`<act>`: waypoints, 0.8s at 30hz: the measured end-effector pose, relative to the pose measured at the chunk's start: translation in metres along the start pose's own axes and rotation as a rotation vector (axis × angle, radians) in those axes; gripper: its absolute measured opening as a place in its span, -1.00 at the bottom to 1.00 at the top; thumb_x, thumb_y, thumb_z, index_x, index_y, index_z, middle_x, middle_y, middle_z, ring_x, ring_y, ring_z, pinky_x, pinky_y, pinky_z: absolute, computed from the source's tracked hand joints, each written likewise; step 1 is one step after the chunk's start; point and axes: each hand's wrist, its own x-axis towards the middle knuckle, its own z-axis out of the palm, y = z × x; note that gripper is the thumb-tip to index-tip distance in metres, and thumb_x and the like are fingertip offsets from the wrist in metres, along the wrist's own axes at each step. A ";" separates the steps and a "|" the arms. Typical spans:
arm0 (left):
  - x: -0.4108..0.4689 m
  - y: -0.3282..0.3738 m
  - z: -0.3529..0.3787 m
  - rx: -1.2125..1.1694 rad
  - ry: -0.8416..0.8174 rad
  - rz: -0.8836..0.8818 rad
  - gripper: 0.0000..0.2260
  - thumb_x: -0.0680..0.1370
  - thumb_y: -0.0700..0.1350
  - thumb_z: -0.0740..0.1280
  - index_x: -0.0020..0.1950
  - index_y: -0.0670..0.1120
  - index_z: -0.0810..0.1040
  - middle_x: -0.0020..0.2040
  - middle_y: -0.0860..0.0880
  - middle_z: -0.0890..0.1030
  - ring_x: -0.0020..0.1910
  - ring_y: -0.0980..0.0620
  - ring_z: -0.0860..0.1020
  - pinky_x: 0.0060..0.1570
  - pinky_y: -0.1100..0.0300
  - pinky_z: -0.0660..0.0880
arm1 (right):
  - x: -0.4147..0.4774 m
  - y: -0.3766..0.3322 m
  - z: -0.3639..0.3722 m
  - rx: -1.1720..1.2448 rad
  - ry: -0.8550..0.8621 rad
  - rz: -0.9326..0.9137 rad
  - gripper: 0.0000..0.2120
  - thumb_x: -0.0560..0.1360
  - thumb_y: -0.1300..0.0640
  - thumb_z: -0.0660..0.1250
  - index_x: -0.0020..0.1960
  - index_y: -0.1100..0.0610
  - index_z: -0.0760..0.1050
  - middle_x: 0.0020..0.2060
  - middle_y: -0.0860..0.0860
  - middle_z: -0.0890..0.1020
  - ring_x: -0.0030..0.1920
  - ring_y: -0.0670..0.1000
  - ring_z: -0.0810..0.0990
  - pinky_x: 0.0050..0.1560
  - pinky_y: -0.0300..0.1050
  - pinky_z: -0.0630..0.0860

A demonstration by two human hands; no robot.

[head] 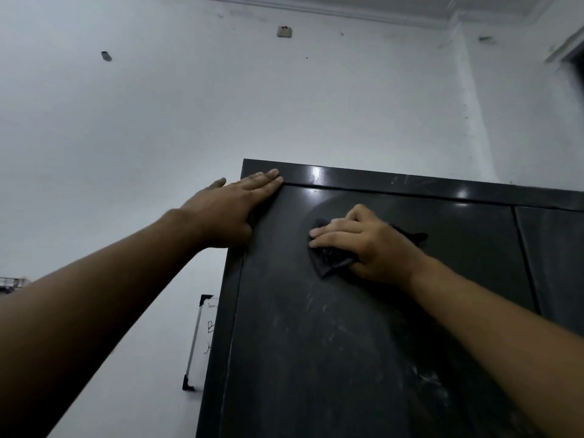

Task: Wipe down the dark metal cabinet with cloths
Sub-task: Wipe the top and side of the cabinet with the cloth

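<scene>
"Dark metal shows every smear. Look at the cabinet [363, 343]: there's a cleaner arc high on the left door, but chalky streaks [426, 380] lower down."

"And the cloth [331, 263] is right at the edge of that arc, near the top of the door. The right grip [363, 241] has it bunched under the palm, fingers bent over it, pressing it flat to the metal."

"That's my worry. One loose tail sticks out on the far side of the hand. Push hard across and the wad could roll out from under the fingers and drop."

"Or it's already loaded with dust, I'd guess, and just drags grey around instead of lifting it."

"What about the left grip [234, 210]?"

"Wide open, holding nothing. It lies flat on the top left corner, fingers straight across the top rail [410, 184]."

"So a bare palm on glossy paint. That may leave prints where it braces, and the spot beneath it goes unwiped."

"Leaning there could also rock the cabinet, if it isn't fixed. I can't tell whether it is."

"There's a whiteboard [202, 339] just beside it, by the wall [158, 121]. A shove sideways might knock that."

"And with both arms reaching up, loosened dust would come down on them."
</scene>
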 end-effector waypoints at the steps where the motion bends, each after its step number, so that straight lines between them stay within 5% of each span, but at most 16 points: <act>1: 0.000 0.000 0.003 -0.022 0.007 0.001 -0.06 0.42 -0.26 0.29 0.62 0.19 -0.19 0.59 0.27 -0.23 0.57 0.25 -0.14 0.55 -0.10 -0.02 | 0.003 0.006 -0.001 -0.032 0.036 0.083 -0.57 0.34 0.37 0.38 0.18 0.12 0.65 0.22 -0.01 0.65 -0.03 0.10 0.60 0.06 -0.26 0.28; 4: 0.000 -0.001 0.009 -0.047 0.032 0.007 -0.08 0.45 -0.27 0.28 0.63 0.17 -0.19 0.60 0.24 -0.23 0.57 0.23 -0.17 0.54 -0.09 0.00 | 0.027 0.002 0.011 -0.089 0.270 0.467 -0.53 0.28 0.31 0.27 0.15 0.12 0.65 0.12 0.02 0.70 -0.09 0.16 0.60 -0.02 -0.22 0.21; 6: 0.001 -0.002 0.010 -0.042 0.052 0.017 -0.12 0.49 -0.26 0.27 0.63 0.16 -0.18 0.60 0.23 -0.23 0.58 0.23 -0.16 0.54 -0.12 0.02 | 0.043 -0.015 0.025 -0.094 0.359 0.547 -0.55 0.27 0.30 0.30 0.14 0.13 0.65 0.09 0.03 0.71 -0.07 0.08 0.55 -0.02 -0.24 0.18; 11: 0.004 -0.011 0.012 -0.032 0.025 0.040 -0.16 0.54 -0.24 0.26 0.63 0.17 -0.18 0.60 0.24 -0.22 0.57 0.25 -0.15 0.53 -0.16 0.04 | 0.029 -0.044 0.029 0.004 0.055 0.122 -0.49 0.32 0.40 0.41 0.26 0.19 0.61 0.25 0.04 0.64 0.17 -0.02 0.59 0.18 -0.28 0.28; 14: 0.000 -0.015 0.014 -0.015 -0.001 0.058 -0.16 0.56 -0.25 0.28 0.62 0.16 -0.19 0.60 0.23 -0.24 0.56 0.24 -0.18 0.53 -0.17 0.03 | 0.015 -0.034 0.011 0.075 -0.079 0.069 -0.54 0.39 0.39 0.38 0.27 0.15 0.61 0.27 0.00 0.62 0.11 -0.05 0.57 0.14 -0.20 0.35; 21: -0.008 -0.016 0.011 0.012 -0.023 0.082 -0.19 0.60 -0.24 0.25 0.62 0.16 -0.21 0.60 0.21 -0.24 0.58 0.20 -0.20 0.53 -0.20 -0.03 | 0.039 -0.017 0.011 -0.049 0.373 0.746 -0.48 0.37 0.47 0.28 0.31 0.25 0.57 0.22 0.18 0.64 0.19 0.20 0.62 0.27 -0.18 0.40; 24: -0.009 -0.014 0.012 -0.001 -0.014 0.073 -0.22 0.60 -0.23 0.23 0.63 0.16 -0.19 0.60 0.22 -0.24 0.58 0.21 -0.20 0.53 -0.20 -0.03 | 0.061 -0.025 0.033 -0.161 0.419 0.700 -0.51 0.29 0.44 0.25 0.18 0.27 0.63 0.12 0.17 0.69 0.00 0.23 0.64 0.10 -0.16 0.34</act>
